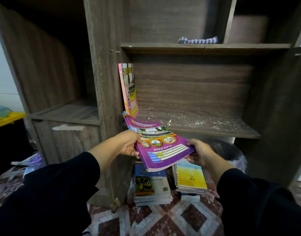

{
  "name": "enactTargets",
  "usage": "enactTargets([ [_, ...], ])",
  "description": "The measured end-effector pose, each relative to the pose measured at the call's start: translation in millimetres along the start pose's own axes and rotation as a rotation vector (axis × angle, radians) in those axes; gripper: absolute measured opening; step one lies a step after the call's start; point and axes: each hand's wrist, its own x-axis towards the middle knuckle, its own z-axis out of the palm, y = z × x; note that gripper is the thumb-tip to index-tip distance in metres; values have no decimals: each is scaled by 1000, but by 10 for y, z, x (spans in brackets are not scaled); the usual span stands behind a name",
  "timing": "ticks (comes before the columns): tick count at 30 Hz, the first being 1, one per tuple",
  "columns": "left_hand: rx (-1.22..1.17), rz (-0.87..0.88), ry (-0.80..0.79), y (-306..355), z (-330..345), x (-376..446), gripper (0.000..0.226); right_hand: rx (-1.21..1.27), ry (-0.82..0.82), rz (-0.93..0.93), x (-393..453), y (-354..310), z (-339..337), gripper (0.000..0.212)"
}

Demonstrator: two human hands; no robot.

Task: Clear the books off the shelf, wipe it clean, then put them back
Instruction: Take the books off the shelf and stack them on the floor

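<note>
We see both hands holding one thin stack of purple notebooks [160, 145] in front of the middle shelf [205, 126] of a dark wood-grain bookcase. The top cover reads "BUKU NOTA". The left hand [129, 144] grips the stack's left edge, thumb on the cover and fingers curled beneath; the right hand [199, 152] grips the near right corner, fingers wrapped under, thumb hidden from us. The stack is tilted, its far end at about 11 o'clock from the hands, reaching the shelf's front left corner; whether it rests on the board we cannot tell. At 12 o'clock from that end, one pink notebook [128, 89] stands upright against the compartment's left wall. The shelf board carries pale specks and dust, densest along its rear and right portion. On the board above, at 1 o'clock, lies a folded blue-and-white checked cloth [198, 40]. Below the hands, at 6 o'clock, a pile of textbooks [151, 186] sits on the patterned floor, the top one blue with a partly readable "...iology". Just beside it, at 5 o'clock from the hands, lies a pile topped by a yellow spiral notebook [191, 178]. Both forearms wear black sleeves [57, 184]. At 9 o'clock, far left, a yellow-lidded container [8, 119] shows. Loose papers [27, 161] lie at 8 o'clock.
</note>
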Motion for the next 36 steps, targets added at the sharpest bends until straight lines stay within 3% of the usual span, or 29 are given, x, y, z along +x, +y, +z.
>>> enactTargets([
  [11, 190, -202, -127, 60, -101, 24, 24, -45, -106, -17, -37, 154, -74, 23],
  [22, 222, -254, -127, 26, -29, 194, 23, 30, -68, -28, 143, 370, -102, 27],
  [27, 274, -287, -123, -20, 9, 376, 39, -32, -59, 26, 267, 475, -76, 26],
  [29, 296, -308, -123, -50, 36, 469, 35, -52, -36, 40, 335, 517, -44, 23],
  [33, 322, -336, -31, -197, 32, 764, 34, -137, -50, 76, 468, 567, 36, 25],
  [36, 261, -262, 89, -346, 48, 951, 35, -148, -98, 90, 600, 589, 94, 22],
])
